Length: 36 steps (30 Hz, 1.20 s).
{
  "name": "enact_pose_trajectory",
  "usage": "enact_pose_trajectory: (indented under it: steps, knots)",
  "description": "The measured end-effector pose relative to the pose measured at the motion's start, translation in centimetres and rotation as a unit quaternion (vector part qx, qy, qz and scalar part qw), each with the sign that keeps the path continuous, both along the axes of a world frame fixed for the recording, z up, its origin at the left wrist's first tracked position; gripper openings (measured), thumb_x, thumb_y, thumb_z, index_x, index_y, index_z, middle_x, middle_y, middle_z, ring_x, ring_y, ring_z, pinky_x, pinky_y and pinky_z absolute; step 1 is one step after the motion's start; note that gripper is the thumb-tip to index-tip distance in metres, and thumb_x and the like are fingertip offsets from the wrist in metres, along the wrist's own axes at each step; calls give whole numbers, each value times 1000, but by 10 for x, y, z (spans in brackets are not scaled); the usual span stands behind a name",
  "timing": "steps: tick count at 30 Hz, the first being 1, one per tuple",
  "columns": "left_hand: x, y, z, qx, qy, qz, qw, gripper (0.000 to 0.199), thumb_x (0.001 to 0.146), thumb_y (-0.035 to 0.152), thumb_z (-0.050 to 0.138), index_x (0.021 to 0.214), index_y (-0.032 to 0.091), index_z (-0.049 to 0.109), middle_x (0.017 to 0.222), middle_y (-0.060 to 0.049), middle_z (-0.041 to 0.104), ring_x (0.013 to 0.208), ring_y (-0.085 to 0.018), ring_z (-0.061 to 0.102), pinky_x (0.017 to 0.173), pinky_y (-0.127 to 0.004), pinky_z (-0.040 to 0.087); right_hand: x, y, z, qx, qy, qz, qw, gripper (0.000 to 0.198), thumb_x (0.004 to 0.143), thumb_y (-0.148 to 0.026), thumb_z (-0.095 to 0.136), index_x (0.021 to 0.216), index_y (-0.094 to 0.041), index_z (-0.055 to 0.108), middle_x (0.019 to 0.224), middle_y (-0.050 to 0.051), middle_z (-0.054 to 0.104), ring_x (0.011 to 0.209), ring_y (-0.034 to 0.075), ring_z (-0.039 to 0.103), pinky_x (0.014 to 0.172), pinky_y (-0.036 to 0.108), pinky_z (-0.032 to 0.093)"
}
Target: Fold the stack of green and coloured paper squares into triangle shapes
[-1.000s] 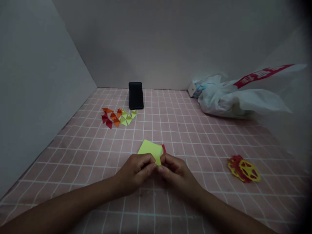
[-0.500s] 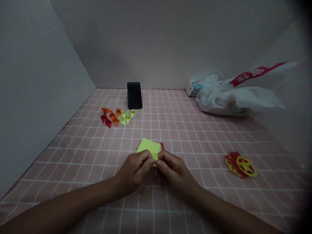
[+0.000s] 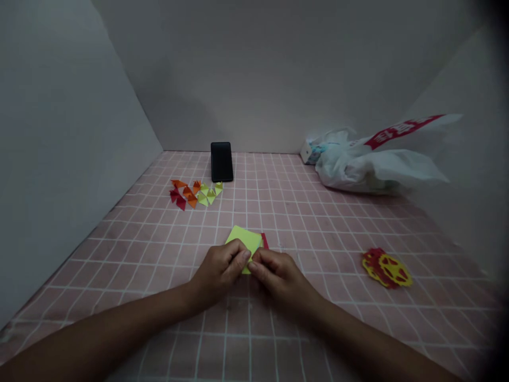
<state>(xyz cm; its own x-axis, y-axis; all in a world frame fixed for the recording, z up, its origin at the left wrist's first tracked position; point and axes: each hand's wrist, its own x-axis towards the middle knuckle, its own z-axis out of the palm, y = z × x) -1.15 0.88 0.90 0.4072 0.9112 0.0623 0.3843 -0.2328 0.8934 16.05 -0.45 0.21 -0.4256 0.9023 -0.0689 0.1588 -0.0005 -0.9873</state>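
Near the front middle, my left hand (image 3: 221,267) and my right hand (image 3: 284,276) meet, thumbs and forefingers pinched close together on yellow paper (image 3: 243,237). Most of the paper's near part is covered by my fingers. Whether the piece between my fingertips is separate from the square showing behind them, I cannot tell. A strip of red paper (image 3: 265,241) sticks out at the right of the yellow. Farther back on the left lie several small folded paper pieces: red (image 3: 177,199), orange (image 3: 190,194) and pale yellow (image 3: 209,193).
Behind the folded pieces lies a black phone (image 3: 221,162). A white plastic bag (image 3: 358,167) leans by a small box (image 3: 308,152) at the back right. Red and yellow cut-out shapes (image 3: 387,269) lie at the right on the pink checked cloth (image 3: 318,329). Pale walls surround it.
The view has tilted up slightly. My pinched fingertips have shifted a little to the left along the paper. The other things lie as before.
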Motion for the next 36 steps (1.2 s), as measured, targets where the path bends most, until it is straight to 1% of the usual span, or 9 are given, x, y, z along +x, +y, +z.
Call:
enact_pose_trajectory:
  steps: [2, 6, 10, 16, 18, 22, 26, 30, 36]
  knots:
    - [1, -1, -1, -15, -12, 11, 1000, 28, 94, 33, 41, 71, 19, 48, 59, 4, 49, 54, -12, 48, 56, -24, 37, -1, 0, -3, -41, 45, -7, 998, 24, 92, -32, 51, 72, -20, 47, 58, -4, 52, 48, 9, 47, 47, 22, 36]
    - [1, -2, -2, -69, -80, -30, 994, 19, 93, 32, 46, 81, 18, 49, 67, 2, 58, 55, -11, 53, 56, -23, 41, -1, 1, -7, -47, 91, -22, 994, 20, 93, -33, 52, 79, -19, 50, 65, -2, 56, 51, 8, 50, 47, 20, 38]
    - [0, -3, -1, -28, -51, -6, 998, 24, 95, 32, 41, 77, 18, 49, 60, 4, 52, 52, -11, 50, 55, -23, 40, -2, 1, -8, -61, 90, -19, 994, 23, 93, -35, 51, 77, -19, 48, 61, -4, 53, 46, 8, 48, 45, 20, 37]
    - [1, -4, -2, -35, -42, -14, 998, 31, 95, 36, 40, 70, 19, 46, 56, 4, 49, 52, -12, 48, 54, -24, 37, 2, -2, -2, 85, -30, -47, 995, 27, 93, -31, 50, 69, -18, 47, 58, -3, 49, 51, 9, 43, 49, 22, 33]
    - [1, -5, -3, -34, -51, -22, 998, 32, 95, 36, 41, 68, 19, 45, 55, 4, 48, 52, -11, 46, 54, -23, 36, 3, -3, -1, 93, -20, -44, 995, 29, 93, -32, 50, 67, -18, 47, 58, -3, 47, 51, 9, 42, 49, 22, 32]
    - [1, -6, -7, -118, -160, -20, 980, 32, 93, 43, 46, 72, 19, 44, 53, 6, 46, 44, -9, 41, 46, -20, 32, 1, -4, -4, -14, 133, -4, 991, 32, 96, -40, 46, 73, -18, 50, 61, -2, 53, 50, 9, 47, 48, 21, 37]
    - [2, -5, -9, -210, -256, -34, 943, 34, 89, 47, 53, 74, 18, 46, 53, 6, 51, 41, -7, 43, 43, -18, 32, -2, -2, -8, -117, 277, 30, 953, 27, 93, -42, 54, 82, -18, 52, 65, 0, 61, 49, 10, 57, 45, 20, 42]
    - [3, -5, -7, -239, -274, -41, 931, 35, 92, 46, 52, 73, 17, 48, 55, 5, 53, 44, -6, 46, 44, -17, 34, -3, 0, -10, -152, 319, 36, 935, 23, 90, -37, 61, 82, -17, 53, 65, -1, 62, 53, 12, 62, 45, 19, 45]
    - [3, -6, -9, -235, -274, -44, 932, 35, 91, 47, 53, 74, 16, 50, 55, 5, 52, 44, -6, 47, 45, -17, 36, -1, 1, -10, -165, 317, 38, 933, 23, 88, -35, 64, 81, -16, 52, 65, -1, 63, 50, 9, 61, 44, 17, 45]
